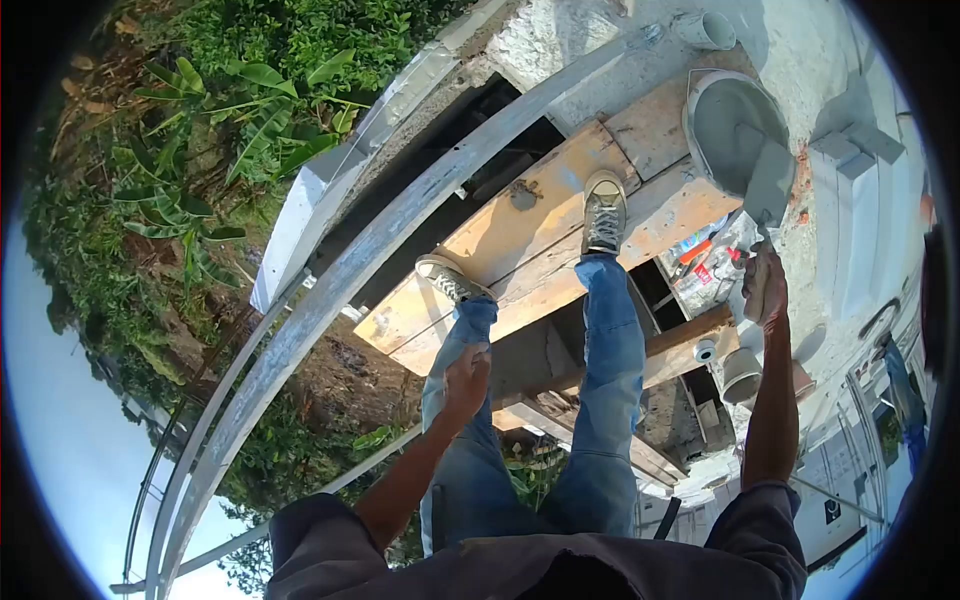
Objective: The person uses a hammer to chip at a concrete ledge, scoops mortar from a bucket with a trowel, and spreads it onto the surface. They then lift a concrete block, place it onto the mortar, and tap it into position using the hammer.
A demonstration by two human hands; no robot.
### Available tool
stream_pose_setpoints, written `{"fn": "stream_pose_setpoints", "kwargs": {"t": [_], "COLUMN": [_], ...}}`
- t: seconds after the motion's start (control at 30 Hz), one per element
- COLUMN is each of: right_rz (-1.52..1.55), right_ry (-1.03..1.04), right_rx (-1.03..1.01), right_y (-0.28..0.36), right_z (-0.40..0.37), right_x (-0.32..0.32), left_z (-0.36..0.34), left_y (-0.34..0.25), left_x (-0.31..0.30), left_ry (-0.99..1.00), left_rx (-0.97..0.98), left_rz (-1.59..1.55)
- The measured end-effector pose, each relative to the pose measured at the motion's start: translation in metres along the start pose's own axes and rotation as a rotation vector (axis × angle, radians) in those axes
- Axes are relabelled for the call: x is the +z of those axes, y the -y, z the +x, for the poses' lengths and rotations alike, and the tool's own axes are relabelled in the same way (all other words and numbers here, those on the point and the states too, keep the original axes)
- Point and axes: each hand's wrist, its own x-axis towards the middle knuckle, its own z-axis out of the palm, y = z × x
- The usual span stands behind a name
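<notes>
My right hand (764,288) is closed around the handle of a trowel (769,188). Its flat grey blade lies over the near rim of a bucket (694,150), the tip reaching over the wet grey mortar (735,115) inside. Against the thigh of my blue jeans hangs my left hand (466,382), its fingers curled into a loose fist with nothing seen sticking out.
I stand on wooden planks (540,235) above dark gaps. A long curved rail (400,215) runs along the left, with plants (270,110) below and beyond it. A white cup (705,31), grey blocks (857,150), litter (705,262) and a small bucket (741,375) are to the right.
</notes>
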Motion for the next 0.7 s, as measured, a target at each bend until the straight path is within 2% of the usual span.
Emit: {"fn": "stream_pose_setpoints", "kwargs": {"t": [0.03,0.13,0.2,0.23,0.3,0.33,0.37,0.4,0.43,0.5,0.57,0.63,0.67,0.7], "right_rz": [0.051,0.014,-0.025,-0.025,-0.083,-0.111,-0.134,-0.185,-0.233,-0.357,-0.36,0.845,0.303,-0.25], "right_ry": [0.024,0.169,0.33,0.418,0.52,0.597,0.673,0.701,0.728,0.6,0.547,0.693,0.567,0.383], "right_rx": [-0.109,0.023,0.132,0.198,0.318,0.287,0.257,0.159,0.062,-0.173,-0.695,0.253,-0.248,-0.722], "right_y": [-0.018,-0.076,-0.11,-0.129,-0.171,-0.187,-0.205,-0.222,-0.24,-0.278,-0.352,-0.393,-0.369,-0.343], "right_z": [-0.018,-0.045,-0.052,-0.044,-0.014,0.008,0.031,0.054,0.076,0.117,0.173,0.203,0.181,0.153], "right_x": [0.031,0.085,0.143,0.171,0.224,0.253,0.283,0.316,0.349,0.42,0.484,0.554,0.58,0.602], "left_z": [0.002,0.014,0.026,0.033,0.048,0.052,0.054,0.056,0.056,0.053,0.052,0.054,0.043,0.029], "left_y": [0.007,0.033,0.042,0.043,0.035,0.036,0.039,0.042,0.045,0.047,0.034,0.03,0.054,0.093], "left_x": [0.006,0.032,0.041,0.042,0.042,0.045,0.048,0.052,0.057,0.062,0.054,0.056,0.075,0.1], "left_ry": [0.022,0.064,0.251,0.246,0.649,0.64,0.743,0.842,0.834,0.814,0.763,0.893,0.878,0.455], "left_rx": [0.033,0.055,0.2,0.2,0.265,0.265,0.261,0.255,0.25,0.299,0.376,0.336,0.33,0.498], "left_rz": [0.001,-0.118,-0.072,-0.07,0.166,0.17,0.326,0.483,0.491,0.644,0.603,0.669,0.674,0.528]}}
